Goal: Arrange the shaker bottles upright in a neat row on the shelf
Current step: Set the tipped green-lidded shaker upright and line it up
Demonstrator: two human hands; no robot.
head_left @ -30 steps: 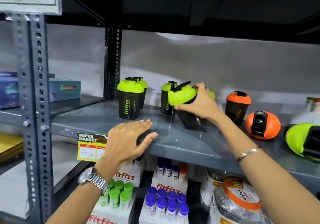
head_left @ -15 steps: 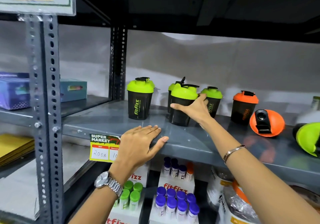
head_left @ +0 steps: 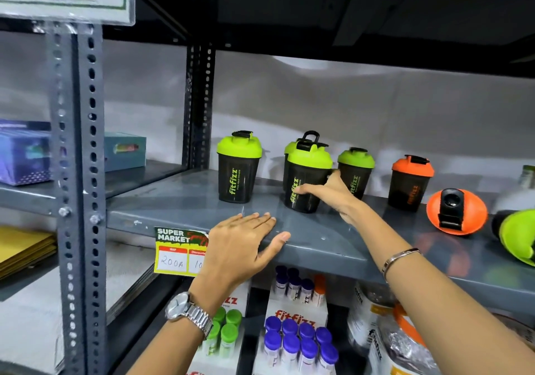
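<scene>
Several black shaker bottles stand upright on the grey shelf (head_left: pixel 179 209). One green-lidded bottle (head_left: pixel 238 169) stands at the left. My right hand (head_left: pixel 327 193) wraps the lower side of a second green-lidded bottle (head_left: pixel 307 172), which stands upright in front of another green-lidded one (head_left: pixel 292 146). Further right stand a green-lidded bottle (head_left: pixel 357 169) and an orange-lidded bottle (head_left: pixel 411 183). An orange-lidded bottle (head_left: pixel 456 211) and a green-lidded bottle (head_left: pixel 518 235) lie on their sides at the right. My left hand (head_left: pixel 246 244) rests flat on the shelf's front edge, holding nothing.
A perforated steel post (head_left: pixel 76 172) stands at the left, another post (head_left: pixel 199 105) at the back corner. A price tag (head_left: pixel 176 250) hangs on the shelf edge. Boxes of small tubes (head_left: pixel 295 337) and bagged goods (head_left: pixel 405 343) fill the shelf below. Blue boxes (head_left: pixel 26 154) sit on the left unit.
One second ago my right hand held the green-lidded bottle tilted above the shelf. It now stands upright on the shelf with my right hand still on its side. My left hand stayed put.
</scene>
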